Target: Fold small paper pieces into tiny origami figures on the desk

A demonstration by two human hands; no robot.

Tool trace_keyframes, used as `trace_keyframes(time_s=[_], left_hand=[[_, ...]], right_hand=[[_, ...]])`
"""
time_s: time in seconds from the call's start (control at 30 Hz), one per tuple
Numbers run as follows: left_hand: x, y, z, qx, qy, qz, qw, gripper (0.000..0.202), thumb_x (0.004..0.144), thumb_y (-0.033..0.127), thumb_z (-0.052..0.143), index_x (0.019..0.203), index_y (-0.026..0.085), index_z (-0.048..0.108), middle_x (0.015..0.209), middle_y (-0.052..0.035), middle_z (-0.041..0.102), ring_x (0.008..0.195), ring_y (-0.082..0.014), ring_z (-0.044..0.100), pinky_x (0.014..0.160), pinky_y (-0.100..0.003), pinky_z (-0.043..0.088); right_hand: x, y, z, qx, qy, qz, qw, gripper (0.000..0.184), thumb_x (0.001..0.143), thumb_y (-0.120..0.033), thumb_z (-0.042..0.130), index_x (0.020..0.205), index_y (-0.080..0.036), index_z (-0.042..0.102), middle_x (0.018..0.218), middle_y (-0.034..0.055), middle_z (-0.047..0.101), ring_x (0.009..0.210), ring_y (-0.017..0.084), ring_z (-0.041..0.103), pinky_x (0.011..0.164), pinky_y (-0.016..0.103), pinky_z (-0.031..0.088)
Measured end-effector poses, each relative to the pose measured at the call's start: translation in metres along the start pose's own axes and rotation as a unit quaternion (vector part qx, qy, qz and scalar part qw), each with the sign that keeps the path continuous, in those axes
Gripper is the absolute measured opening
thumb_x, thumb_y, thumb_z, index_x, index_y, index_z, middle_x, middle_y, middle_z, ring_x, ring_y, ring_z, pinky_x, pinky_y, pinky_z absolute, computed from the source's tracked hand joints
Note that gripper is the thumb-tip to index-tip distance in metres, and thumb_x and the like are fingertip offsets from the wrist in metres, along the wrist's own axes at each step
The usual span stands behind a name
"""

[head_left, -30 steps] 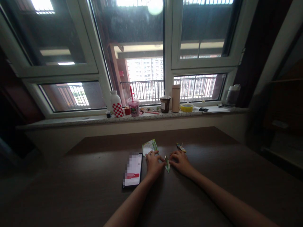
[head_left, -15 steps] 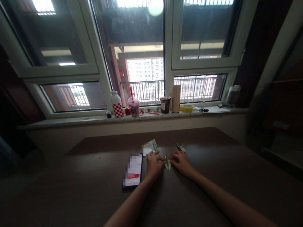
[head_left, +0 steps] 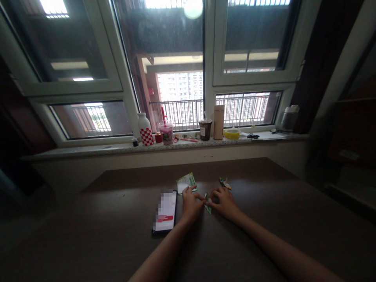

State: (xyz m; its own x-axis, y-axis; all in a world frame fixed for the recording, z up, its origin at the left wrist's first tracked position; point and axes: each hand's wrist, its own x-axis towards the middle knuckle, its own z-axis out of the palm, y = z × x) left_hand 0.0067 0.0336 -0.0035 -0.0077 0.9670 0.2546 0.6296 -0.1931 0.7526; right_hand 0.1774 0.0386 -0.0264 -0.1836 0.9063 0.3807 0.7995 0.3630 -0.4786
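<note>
A small piece of green and white folded paper lies upright or tilted between my hands on the table; I cannot tell which. My left hand pinches its left side between thumb and forefinger. From the right, the thumb of my right hand presses on the same paper, with the fingers curled and partly hiding it. Just beyond my left fingers is a flat green and white printed paper. Another small folded paper piece rests past my right knuckles.
A phone with a lit screen lies left of my left hand on the brown table. Along the windowsill stand a checkered bottle, a pink cup, a dark drink cup, a tan flask, yellow tape and scissors.
My right thumb has moved left across the folded paper, closer to my left fingertips, covering more of it. The left hand has hardly shifted.
</note>
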Motion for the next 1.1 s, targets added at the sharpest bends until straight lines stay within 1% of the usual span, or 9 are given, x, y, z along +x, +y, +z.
trace_keyframes(time_s=[0.23,0.4,0.6,0.87,0.93,0.97,1.03,1.1], left_hand=[[0.0,-0.001,0.001,-0.001,-0.001,-0.004,1.0,0.007,0.065,0.013,0.074,0.063,0.019,0.072,0.139,-0.0059,0.051,0.14,-0.03,0.027,0.115,-0.044,0.021],[0.0,-0.001,0.001,0.005,-0.005,-0.002,1.0,0.006,0.066,0.014,0.074,0.064,0.02,0.072,0.14,-0.0044,0.05,0.14,-0.0296,0.025,0.116,-0.043,0.02],[0.0,0.0,0.001,0.003,0.0,0.001,1.0,0.006,0.066,0.015,0.075,0.064,0.02,0.072,0.139,-0.0049,0.051,0.139,-0.0296,0.026,0.115,-0.044,0.021],[-0.001,0.0,-0.001,0.009,-0.008,0.003,1.0,0.004,0.067,0.016,0.074,0.065,0.02,0.073,0.138,-0.0056,0.052,0.139,-0.0295,0.026,0.115,-0.043,0.022],[0.0,0.001,-0.002,0.013,-0.011,0.003,1.0,0.004,0.067,0.016,0.074,0.065,0.02,0.073,0.137,-0.0054,0.053,0.139,-0.0294,0.027,0.115,-0.043,0.021],[0.0,0.001,-0.002,0.015,-0.013,0.003,1.0,0.004,0.067,0.016,0.074,0.065,0.02,0.073,0.136,-0.0054,0.053,0.139,-0.0293,0.026,0.115,-0.043,0.021],[0.0,0.001,-0.003,0.015,-0.018,0.005,1.0,0.003,0.068,0.017,0.074,0.066,0.02,0.074,0.136,-0.0053,0.053,0.139,-0.0292,0.026,0.115,-0.043,0.021],[-0.001,0.001,-0.003,0.011,-0.024,0.011,1.0,0.003,0.068,0.018,0.075,0.067,0.021,0.074,0.136,-0.0049,0.053,0.139,-0.0293,0.026,0.115,-0.043,0.022]], right_hand=[[0.0,-0.007,-0.005,-0.018,-0.015,0.014,1.0,0.031,0.071,-0.051,0.074,0.082,-0.022,0.067,0.106,0.0067,0.06,0.106,0.026,0.052,0.094,0.039,0.039],[0.002,-0.002,-0.008,0.005,-0.043,0.01,0.999,0.033,0.066,-0.049,0.078,0.084,-0.023,0.067,0.108,0.006,0.059,0.108,0.027,0.051,0.095,0.041,0.037],[0.0,0.004,-0.014,0.037,-0.078,-0.016,0.996,0.042,0.059,-0.044,0.083,0.092,-0.025,0.067,0.114,0.0057,0.057,0.111,0.027,0.05,0.098,0.04,0.036],[-0.003,0.006,-0.019,0.059,-0.096,-0.035,0.993,0.055,0.051,-0.043,0.087,0.097,-0.023,0.066,0.118,0.0059,0.056,0.114,0.027,0.048,0.101,0.04,0.035],[-0.003,0.006,-0.018,0.072,-0.086,-0.031,0.993,0.051,0.053,-0.045,0.086,0.096,-0.023,0.067,0.116,0.0059,0.058,0.114,0.027,0.049,0.102,0.041,0.035],[-0.002,0.007,-0.017,0.082,-0.078,-0.026,0.993,0.047,0.057,-0.047,0.084,0.094,-0.023,0.068,0.115,0.006,0.059,0.113,0.027,0.05,0.101,0.041,0.035],[-0.001,0.008,-0.015,0.111,-0.055,-0.014,0.992,0.034,0.071,-0.049,0.074,0.092,-0.023,0.07,0.109,0.0063,0.063,0.11,0.026,0.053,0.1,0.041,0.037],[0.0,0.009,-0.013,0.139,-0.031,-0.004,0.99,0.028,0.081,-0.048,0.064,0.092,-0.023,0.07,0.103,0.0064,0.065,0.107,0.025,0.056,0.098,0.041,0.039]])
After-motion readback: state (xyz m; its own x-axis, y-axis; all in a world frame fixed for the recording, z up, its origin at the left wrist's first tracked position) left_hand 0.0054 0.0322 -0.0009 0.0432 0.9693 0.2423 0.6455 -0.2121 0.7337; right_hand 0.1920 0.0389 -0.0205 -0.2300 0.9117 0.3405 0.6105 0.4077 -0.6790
